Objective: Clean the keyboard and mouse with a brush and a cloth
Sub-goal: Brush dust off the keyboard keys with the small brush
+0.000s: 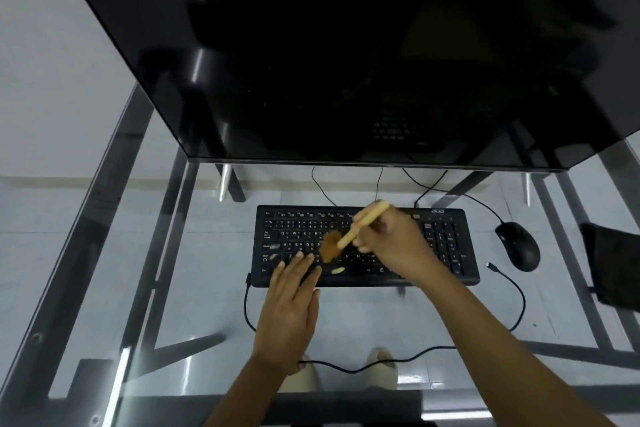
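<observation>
Right hand (388, 246) gripped the brush (346, 236), bristles on the keyboard (450, 253); left hand (291, 308) lay open, flat, steadying it. Short strokes along rows probably worked best.

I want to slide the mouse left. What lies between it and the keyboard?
Head view: bare glass table between mouse and keyboard.

keyboard (367, 246) black, white legends | brush (349, 236) tan handle, brown bristles | mouse (518, 246) black
</observation>
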The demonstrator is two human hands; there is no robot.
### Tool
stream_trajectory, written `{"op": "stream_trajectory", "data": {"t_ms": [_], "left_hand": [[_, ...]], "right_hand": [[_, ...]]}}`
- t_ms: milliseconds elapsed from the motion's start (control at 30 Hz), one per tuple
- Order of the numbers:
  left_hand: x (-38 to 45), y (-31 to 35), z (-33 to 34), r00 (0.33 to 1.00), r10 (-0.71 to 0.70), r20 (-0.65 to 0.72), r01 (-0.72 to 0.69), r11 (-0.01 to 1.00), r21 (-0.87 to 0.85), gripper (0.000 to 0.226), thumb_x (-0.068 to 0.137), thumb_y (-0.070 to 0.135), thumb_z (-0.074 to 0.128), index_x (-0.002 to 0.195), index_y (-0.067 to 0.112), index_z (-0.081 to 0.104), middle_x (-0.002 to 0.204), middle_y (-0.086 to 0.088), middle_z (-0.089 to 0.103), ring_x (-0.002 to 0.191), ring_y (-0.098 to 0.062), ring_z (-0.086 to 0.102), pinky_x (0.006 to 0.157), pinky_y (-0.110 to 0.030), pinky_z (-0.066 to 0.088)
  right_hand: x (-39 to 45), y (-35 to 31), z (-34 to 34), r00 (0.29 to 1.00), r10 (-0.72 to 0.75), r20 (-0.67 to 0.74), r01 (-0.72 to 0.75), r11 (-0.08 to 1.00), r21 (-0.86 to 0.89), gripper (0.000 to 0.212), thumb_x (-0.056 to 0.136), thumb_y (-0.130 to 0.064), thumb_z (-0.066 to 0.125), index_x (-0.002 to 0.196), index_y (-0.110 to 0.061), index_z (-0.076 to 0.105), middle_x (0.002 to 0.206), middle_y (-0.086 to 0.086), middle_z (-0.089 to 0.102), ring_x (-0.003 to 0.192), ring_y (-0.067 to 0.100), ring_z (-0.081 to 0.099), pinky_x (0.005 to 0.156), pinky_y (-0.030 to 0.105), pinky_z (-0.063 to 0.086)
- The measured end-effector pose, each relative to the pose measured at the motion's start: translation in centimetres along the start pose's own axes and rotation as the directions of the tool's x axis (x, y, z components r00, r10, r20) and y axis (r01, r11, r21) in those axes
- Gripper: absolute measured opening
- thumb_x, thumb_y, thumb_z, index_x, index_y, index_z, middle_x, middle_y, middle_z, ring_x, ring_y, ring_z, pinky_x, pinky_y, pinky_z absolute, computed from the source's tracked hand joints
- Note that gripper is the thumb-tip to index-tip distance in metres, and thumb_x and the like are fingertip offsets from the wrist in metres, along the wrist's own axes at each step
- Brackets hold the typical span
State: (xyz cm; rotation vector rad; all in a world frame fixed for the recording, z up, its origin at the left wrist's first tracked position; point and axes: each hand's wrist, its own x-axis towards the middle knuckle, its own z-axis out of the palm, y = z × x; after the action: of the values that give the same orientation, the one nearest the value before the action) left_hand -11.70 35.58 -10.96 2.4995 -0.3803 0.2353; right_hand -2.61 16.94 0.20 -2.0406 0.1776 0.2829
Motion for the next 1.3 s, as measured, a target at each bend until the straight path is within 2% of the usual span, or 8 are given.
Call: {"op": "stream_trajectory", "data": {"t_ms": [133, 267, 367, 500, 633, 767, 1133, 1300], "left_hand": [[0.1, 0.2, -0.2, 1.000, -0.003, 0.001, 0.003, 1.000, 0.000, 0.036, 0.096, 0.023, 0.047, 0.126, 0.009, 0.059, 0.140, -0.005, 0.050, 0.138, -0.016, 0.035, 0.113, -0.044, 0.029], [0.0, 0.1, -0.3, 1.000, 0.002, 0.003, -0.002, 1.000, 0.017, 0.036, 0.095, 0.023, 0.049, 0.127, 0.009, 0.058, 0.140, -0.006, 0.050, 0.139, -0.016, 0.034, 0.113, -0.045, 0.029], [0.0, 0.2, -0.2, 1.000, -0.005, 0.007, 0.005, 1.000, 0.022, 0.036, 0.094, 0.023, 0.051, 0.127, 0.010, 0.058, 0.140, -0.005, 0.050, 0.138, -0.016, 0.034, 0.113, -0.045, 0.030], [0.1, 0.1, -0.3, 1.000, 0.002, 0.006, -0.002, 0.999, 0.039, 0.038, 0.095, 0.024, 0.050, 0.128, 0.008, 0.058, 0.140, -0.006, 0.050, 0.138, -0.017, 0.035, 0.112, -0.047, 0.030], [1.3, 0.5, -0.6, 0.999, -0.029, 0.031, 0.026, 0.996, 0.089, 0.046, 0.095, 0.032, 0.046, 0.134, 0.008, 0.051, 0.144, -0.007, 0.046, 0.141, -0.018, 0.030, 0.116, -0.045, 0.022], [3.1, 0.5, -0.6, 0.993, -0.024, 0.119, 0.009, 0.992, 0.125, 0.055, 0.095, 0.039, 0.045, 0.140, 0.007, 0.043, 0.150, -0.009, 0.037, 0.145, -0.021, 0.020, 0.117, -0.045, 0.014], [6.3, 0.0, -0.5, 0.983, -0.004, 0.184, -0.021, 0.991, 0.133, 0.050, 0.100, 0.031, 0.028, 0.142, 0.008, 0.041, 0.154, -0.007, 0.031, 0.145, -0.018, 0.018, 0.119, -0.045, 0.010], [7.5, -0.3, -0.3, 0.981, -0.003, 0.195, -0.027, 0.988, 0.152, 0.050, 0.099, 0.028, 0.026, 0.142, 0.008, 0.040, 0.154, -0.009, 0.030, 0.146, -0.021, 0.017, 0.118, -0.047, 0.011]], "right_hand": [[0.4, -0.1, -0.8, 0.936, -0.104, -0.336, 0.083, 0.993, -0.079, 0.007, 0.092, -0.009, 0.061, 0.096, -0.014, 0.063, 0.085, 0.000, 0.069, 0.073, 0.020, 0.067, 0.061, 0.027, 0.054], [0.2, -0.5, -0.3, 0.999, -0.012, 0.038, 0.014, 0.998, -0.058, 0.007, 0.092, -0.010, 0.061, 0.097, -0.016, 0.061, 0.088, 0.007, 0.071, 0.077, 0.022, 0.070, 0.069, 0.031, 0.060], [0.7, -0.3, -0.6, 0.959, -0.131, -0.249, 0.101, 0.986, -0.131, 0.010, 0.091, -0.007, 0.060, 0.097, -0.015, 0.060, 0.090, 0.004, 0.069, 0.079, 0.017, 0.068, 0.068, 0.027, 0.057], [0.6, -0.7, -0.3, 1.000, -0.016, 0.022, 0.017, 0.997, -0.080, 0.006, 0.093, -0.008, 0.058, 0.096, -0.013, 0.061, 0.086, 0.003, 0.071, 0.074, 0.009, 0.070, 0.064, 0.016, 0.055], [1.1, -1.0, -1.4, 0.943, -0.140, -0.303, 0.118, 0.989, -0.089, 0.008, 0.093, -0.006, 0.055, 0.098, -0.011, 0.059, 0.078, -0.008, 0.065, 0.061, -0.002, 0.061, 0.050, 0.016, 0.045], [1.0, -0.6, -1.1, 1.000, -0.024, -0.006, 0.023, 0.996, -0.081, 0.006, 0.094, -0.010, 0.057, 0.095, -0.016, 0.060, 0.088, 0.006, 0.071, 0.075, 0.016, 0.070, 0.069, 0.026, 0.060], [0.2, 1.5, -2.7, 0.926, -0.064, -0.373, 0.043, 0.997, -0.064, 0.008, 0.092, -0.006, 0.057, 0.096, -0.012, 0.061, 0.084, 0.001, 0.069, 0.075, 0.014, 0.067, 0.063, 0.021, 0.054], [0.1, 1.4, -2.5, 0.998, -0.026, -0.065, 0.022, 0.997, -0.070, 0.009, 0.093, -0.006, 0.057, 0.093, -0.015, 0.060, 0.084, 0.002, 0.070, 0.076, 0.018, 0.070, 0.069, 0.029, 0.059]]}}
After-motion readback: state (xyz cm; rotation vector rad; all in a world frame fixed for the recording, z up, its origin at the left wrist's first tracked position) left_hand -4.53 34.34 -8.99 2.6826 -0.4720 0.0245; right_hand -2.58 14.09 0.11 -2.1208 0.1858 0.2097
